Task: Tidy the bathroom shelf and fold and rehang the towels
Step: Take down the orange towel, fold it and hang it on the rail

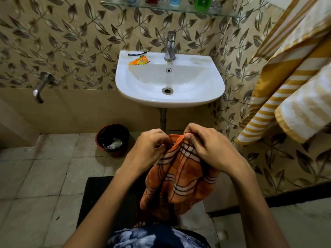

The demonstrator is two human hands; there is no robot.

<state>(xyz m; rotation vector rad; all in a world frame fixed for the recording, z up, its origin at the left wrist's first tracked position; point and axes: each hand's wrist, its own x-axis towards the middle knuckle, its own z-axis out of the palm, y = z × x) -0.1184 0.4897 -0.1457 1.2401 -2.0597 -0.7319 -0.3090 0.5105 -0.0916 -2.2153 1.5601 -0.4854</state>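
Note:
An orange towel point(180, 178) with black and white stripes hangs bunched in front of me, below the sink. My left hand point(148, 149) pinches its top edge from the left. My right hand point(204, 145) pinches the same edge from the right, thumb on the cloth. The two hands nearly touch. A yellow and white striped towel point(293, 74) hangs on the right wall. The glass shelf point(179, 8) runs along the top of the view, with several bottles on it cut off by the frame.
A white sink point(211, 90) with a chrome tap point(170, 46) stands on the far wall; orange sachets point(138, 61) lie on its left rim. A red bin point(112, 139) with a black liner sits on the floor. A wall tap point(42, 85) sticks out at left. A dark mat point(100, 199) lies underfoot.

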